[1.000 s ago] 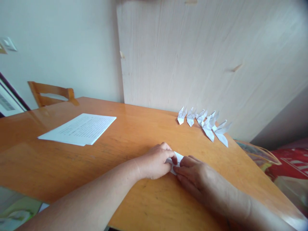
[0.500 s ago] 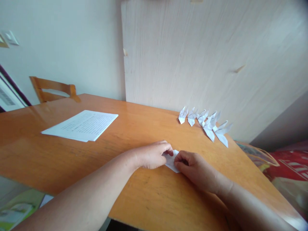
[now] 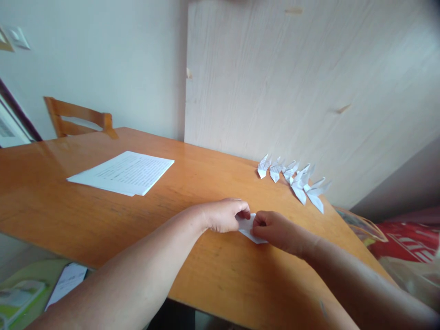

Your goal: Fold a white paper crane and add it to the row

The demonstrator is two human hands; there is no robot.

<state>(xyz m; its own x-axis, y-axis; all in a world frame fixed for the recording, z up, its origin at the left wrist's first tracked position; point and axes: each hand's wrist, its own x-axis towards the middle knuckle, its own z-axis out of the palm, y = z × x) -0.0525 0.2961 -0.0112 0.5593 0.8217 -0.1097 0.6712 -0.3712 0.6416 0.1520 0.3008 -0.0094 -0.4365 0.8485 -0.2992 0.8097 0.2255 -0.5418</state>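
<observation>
A small white piece of folded paper (image 3: 248, 224) lies on the wooden table between my two hands. My left hand (image 3: 228, 215) is closed at its left side, thumb and curled fingers gripping the edge. From the right, my right hand (image 3: 275, 229) pinches the same sheet, its fingertips bent against the surface. The covered parts of the paper cannot be made out. Beyond my hands, several folded paper figures (image 3: 299, 183) with pointed wings stand in a slanting row.
A stack of written sheets (image 3: 125, 174) lies at the left of the table (image 3: 192, 178). A wooden chair (image 3: 80, 112) stands behind the far left edge. Red and clear plastic bags (image 3: 405, 243) sit beside the right edge. A phone-like object (image 3: 67, 282) shows below, near the left edge.
The view has shifted slightly. Both hands stay at the folded paper, with the right hand's fingers a little more tightly curled on it.
</observation>
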